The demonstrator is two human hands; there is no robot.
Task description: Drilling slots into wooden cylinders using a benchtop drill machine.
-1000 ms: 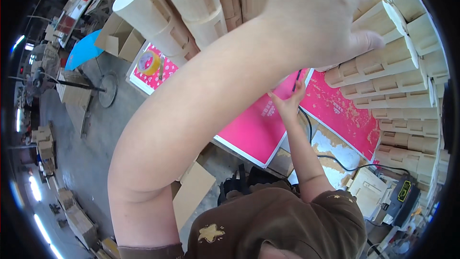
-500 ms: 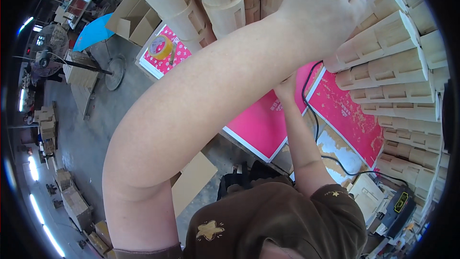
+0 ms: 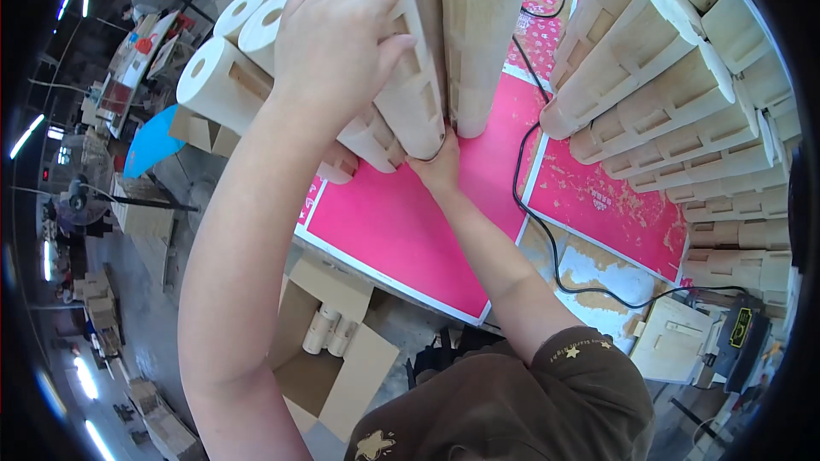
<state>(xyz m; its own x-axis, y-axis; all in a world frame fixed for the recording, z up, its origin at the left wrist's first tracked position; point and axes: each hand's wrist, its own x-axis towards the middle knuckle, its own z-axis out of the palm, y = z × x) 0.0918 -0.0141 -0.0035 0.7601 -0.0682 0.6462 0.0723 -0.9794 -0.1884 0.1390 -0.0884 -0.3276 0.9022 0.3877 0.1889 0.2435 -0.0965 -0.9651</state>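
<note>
Pale wooden post [image 3: 401,77], long axis standing on the pink table [image 3: 401,230] near its far edge: left hand [image 3: 337,43] grips its top, right hand [image 3: 440,166] clasps its foot.

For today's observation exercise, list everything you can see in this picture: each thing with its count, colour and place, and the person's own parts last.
Wooden cylinders with notches: about seven, pale wood, standing close together at the top centre of the table.
More wooden cylinders: a dozen or so, pale wood, stacked at the right.
Pink sheets: two, bright pink, covering the table.
Cable: one, black, running across the sheets to a tool at the right.
Cardboard box: one, brown, open on the floor below the table, small rolls inside.
Fans: two, dark, at the left.
Left hand: on top of one cylinder.
Right hand: at that cylinder's base.
Brown sleeve: on the right arm.
</note>
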